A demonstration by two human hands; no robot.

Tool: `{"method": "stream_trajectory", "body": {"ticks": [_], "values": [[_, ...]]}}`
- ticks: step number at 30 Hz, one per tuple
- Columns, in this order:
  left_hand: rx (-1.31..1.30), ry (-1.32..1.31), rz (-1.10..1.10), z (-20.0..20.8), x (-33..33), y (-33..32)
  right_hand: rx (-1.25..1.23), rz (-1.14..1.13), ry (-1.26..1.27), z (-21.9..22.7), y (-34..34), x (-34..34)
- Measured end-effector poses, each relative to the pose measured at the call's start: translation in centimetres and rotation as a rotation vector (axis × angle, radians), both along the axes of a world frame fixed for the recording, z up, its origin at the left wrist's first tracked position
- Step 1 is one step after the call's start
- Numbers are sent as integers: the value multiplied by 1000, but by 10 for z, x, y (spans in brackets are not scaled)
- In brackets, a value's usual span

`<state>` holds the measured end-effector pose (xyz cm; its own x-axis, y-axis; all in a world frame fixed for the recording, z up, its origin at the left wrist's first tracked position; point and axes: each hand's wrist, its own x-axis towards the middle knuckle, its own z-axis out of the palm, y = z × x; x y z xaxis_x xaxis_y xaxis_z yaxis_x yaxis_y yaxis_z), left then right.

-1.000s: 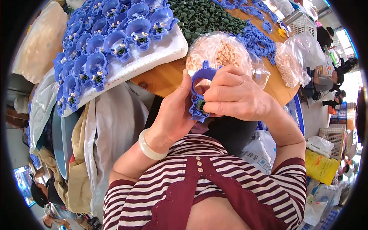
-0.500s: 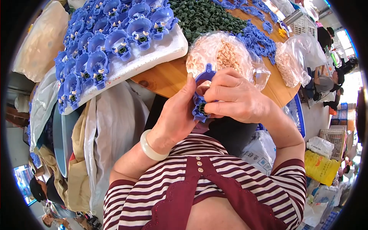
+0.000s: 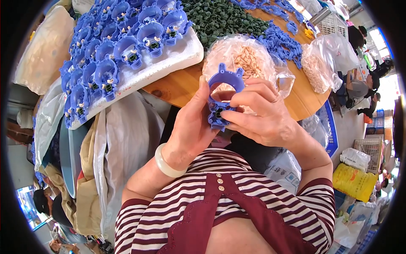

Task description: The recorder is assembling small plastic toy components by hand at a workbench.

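Note:
My left hand grips a blue plastic ring-shaped part by its left side, thumb pointing up along the ring. The part is upright, with small tabs on top and a narrower lower body where a dark green piece sits. My right hand is closed at the part's right side, its fingers bent and its thumb tip at the green piece. Whether those fingertips also pinch something small cannot be made out. Behind the part lies a clear bag of small cream-coloured pieces.
Rows of similar blue parts stand on a white foam board at left. Dark green pieces and loose blue pieces are heaped on the round wooden table. Another clear bag lies at the table's right edge.
The blue ring part has turned so its round opening faces me more fully. My right hand has shifted slightly, its fingers less bunched over the ring.

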<state>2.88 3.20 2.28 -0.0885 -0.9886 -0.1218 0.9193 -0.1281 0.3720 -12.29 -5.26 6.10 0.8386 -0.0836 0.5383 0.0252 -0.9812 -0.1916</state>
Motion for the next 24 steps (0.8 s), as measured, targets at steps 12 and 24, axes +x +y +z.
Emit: {"method": "stream_trajectory", "body": {"ticks": [12,24], "values": [[49,-64,-42,-11,4,5,441,-277,-185,-13,-36,-33],[219,-183,29,-42,11,11,231,-390,372,-55,-50,-31]]}}
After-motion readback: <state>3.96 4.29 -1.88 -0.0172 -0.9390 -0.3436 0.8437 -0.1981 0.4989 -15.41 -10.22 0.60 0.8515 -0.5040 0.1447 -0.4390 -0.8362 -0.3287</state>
